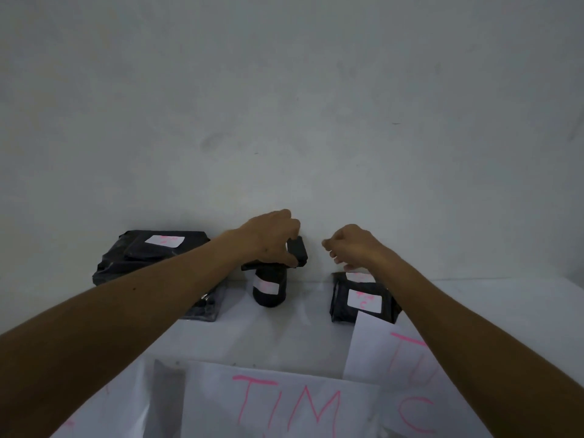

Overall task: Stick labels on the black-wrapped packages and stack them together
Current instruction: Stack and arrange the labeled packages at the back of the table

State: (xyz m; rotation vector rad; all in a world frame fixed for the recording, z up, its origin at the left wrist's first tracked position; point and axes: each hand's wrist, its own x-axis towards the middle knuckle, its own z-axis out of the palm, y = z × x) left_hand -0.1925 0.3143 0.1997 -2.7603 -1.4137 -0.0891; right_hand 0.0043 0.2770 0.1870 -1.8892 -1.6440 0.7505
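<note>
Tabletop point(300, 339) against a pale wall, as I see it: left hand point(271, 238) pinches a small black package point(298, 252) above a labelled, rounded package point(269, 287). Right hand point(350, 246), fingers loosely curled, holds nothing over a labelled package point(363, 303). Large labelled package point(148, 257) lies far left. Paper sheets point(284, 403) with pink lettering lie nearest me.

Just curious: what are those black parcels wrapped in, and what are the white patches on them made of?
The big black-wrapped package looks wrapped in thin glossy plastic film: it crinkles and catches light. Its white label looks like matte paper, probably a sticker, with pink marker writing.
</note>
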